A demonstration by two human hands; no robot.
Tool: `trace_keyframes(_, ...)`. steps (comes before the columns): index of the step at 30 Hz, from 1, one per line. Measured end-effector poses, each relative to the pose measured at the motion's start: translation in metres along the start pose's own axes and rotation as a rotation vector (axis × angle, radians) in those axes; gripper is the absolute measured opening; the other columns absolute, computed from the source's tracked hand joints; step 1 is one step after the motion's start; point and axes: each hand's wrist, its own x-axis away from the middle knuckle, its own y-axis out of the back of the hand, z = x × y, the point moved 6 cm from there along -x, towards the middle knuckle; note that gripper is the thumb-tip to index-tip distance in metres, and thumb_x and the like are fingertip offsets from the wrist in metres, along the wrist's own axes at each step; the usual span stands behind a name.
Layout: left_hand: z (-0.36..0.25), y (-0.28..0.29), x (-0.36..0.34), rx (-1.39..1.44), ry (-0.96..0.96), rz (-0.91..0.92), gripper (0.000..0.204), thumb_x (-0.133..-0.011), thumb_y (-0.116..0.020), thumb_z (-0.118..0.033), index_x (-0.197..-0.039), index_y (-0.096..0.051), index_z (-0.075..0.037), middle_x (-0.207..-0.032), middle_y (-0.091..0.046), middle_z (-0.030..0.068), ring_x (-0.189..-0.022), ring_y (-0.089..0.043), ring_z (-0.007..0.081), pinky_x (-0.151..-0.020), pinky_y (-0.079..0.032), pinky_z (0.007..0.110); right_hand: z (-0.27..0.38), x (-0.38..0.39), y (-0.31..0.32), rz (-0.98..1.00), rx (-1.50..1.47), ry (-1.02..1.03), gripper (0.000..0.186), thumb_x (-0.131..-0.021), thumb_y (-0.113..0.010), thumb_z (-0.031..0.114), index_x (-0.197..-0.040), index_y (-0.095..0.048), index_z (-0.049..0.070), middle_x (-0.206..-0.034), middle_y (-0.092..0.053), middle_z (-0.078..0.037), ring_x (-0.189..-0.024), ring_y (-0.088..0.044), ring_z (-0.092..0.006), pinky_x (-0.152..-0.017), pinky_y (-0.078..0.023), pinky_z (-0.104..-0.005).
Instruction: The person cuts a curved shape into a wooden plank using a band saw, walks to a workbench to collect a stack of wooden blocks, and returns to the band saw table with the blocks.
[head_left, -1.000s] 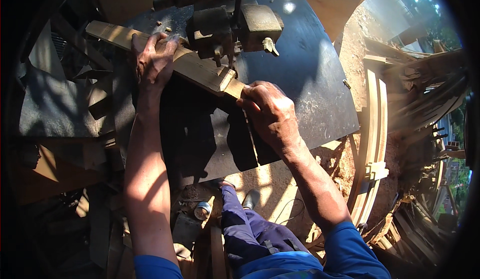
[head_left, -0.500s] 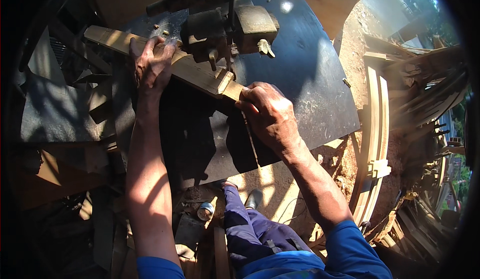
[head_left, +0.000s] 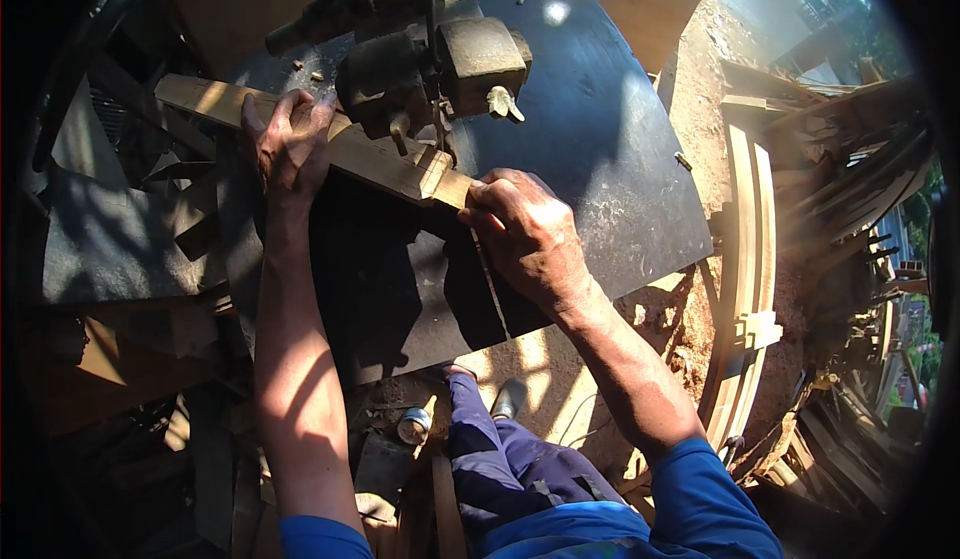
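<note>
A long piece of wood (head_left: 380, 162) lies slantwise across the dark metal table (head_left: 600, 159) of a band saw. Its right end steps down to a narrower tongue beside the saw's blade guide (head_left: 484, 64). My left hand (head_left: 290, 144) is closed over the wood left of the guide, fingers bent across its top. Gripping the narrow end is my right hand (head_left: 530, 234), with thumb and curled fingers around it. The blade is mostly hidden behind the guide and wood, so I cannot tell whether it touches the wood.
Small offcuts (head_left: 683, 161) lie on the table. Long cut wood strips (head_left: 745, 259) stand to the right, near a heap of timber (head_left: 850, 179). A can (head_left: 413, 425) sits below the table. Dark boards and scraps crowd the left.
The view has shifted slightly, so the saw guide appears farther left. Both hands keep their hold on the wood, with little visible movement relative to the table.
</note>
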Motion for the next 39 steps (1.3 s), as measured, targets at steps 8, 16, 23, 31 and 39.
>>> trace_keyframes(8, 0.000, 0.003, 0.002, 0.080, 0.210, -0.068, 0.026, -0.096, -0.059, -0.038, -0.104, -0.077, -0.022, -0.115, -0.072, 0.0062, -0.125, -0.056, 0.0283, -0.123, -0.022, 0.049, -0.001, 0.002, -0.001, -0.013, -0.003, -0.004, 0.025, -0.083, -0.080, 0.008, -0.100, -0.063, 0.004, -0.095, -0.067, -0.013, -0.089, -0.069, -0.0344, -0.076, -0.058, -0.0413)
trace_keyframes(16, -0.004, 0.006, 0.001, 0.007, 0.040, -0.025, 0.024, -0.097, -0.061, -0.036, -0.104, -0.077, -0.020, -0.115, -0.072, 0.0088, -0.122, -0.056, 0.0329, -0.122, -0.024, 0.048, -0.001, 0.001, -0.001, -0.008, 0.005, 0.002, 0.026, -0.084, -0.080, 0.008, -0.102, -0.062, 0.004, -0.094, -0.066, -0.014, -0.088, -0.069, -0.0353, -0.076, -0.058, -0.0418)
trace_keyframes(23, 0.002, 0.001, 0.006, 0.191, 0.223, -0.028, 0.023, -0.096, -0.062, -0.038, -0.101, -0.078, -0.022, -0.116, -0.072, 0.0086, -0.127, -0.053, 0.0334, -0.123, -0.024, 0.047, -0.002, 0.002, 0.000, -0.032, -0.014, 0.013, 0.025, -0.084, -0.080, 0.007, -0.101, -0.061, 0.004, -0.093, -0.066, -0.014, -0.086, -0.069, -0.0351, -0.074, -0.058, -0.0418)
trace_keyframes(31, -0.009, 0.008, -0.001, 0.004, 0.043, -0.057, 0.020, -0.098, -0.061, -0.033, -0.099, -0.079, -0.024, -0.112, -0.073, 0.0058, -0.105, -0.069, 0.0250, -0.122, -0.024, 0.047, -0.004, 0.002, -0.001, -0.051, -0.025, 0.005, 0.024, -0.084, -0.080, 0.007, -0.098, -0.061, 0.004, -0.091, -0.067, -0.014, -0.084, -0.070, -0.0347, -0.073, -0.057, -0.0405)
trace_keyframes(39, -0.009, 0.009, -0.001, 0.040, 0.042, -0.057, 0.024, -0.097, -0.063, -0.036, -0.103, -0.078, -0.018, -0.109, -0.075, 0.0075, -0.110, -0.067, 0.0242, -0.122, -0.023, 0.046, -0.004, 0.001, -0.001, -0.059, -0.108, -0.008, 0.017, -0.085, -0.075, 0.005, -0.092, -0.059, 0.005, -0.086, -0.060, -0.013, -0.082, -0.065, -0.0361, -0.071, -0.053, -0.0448)
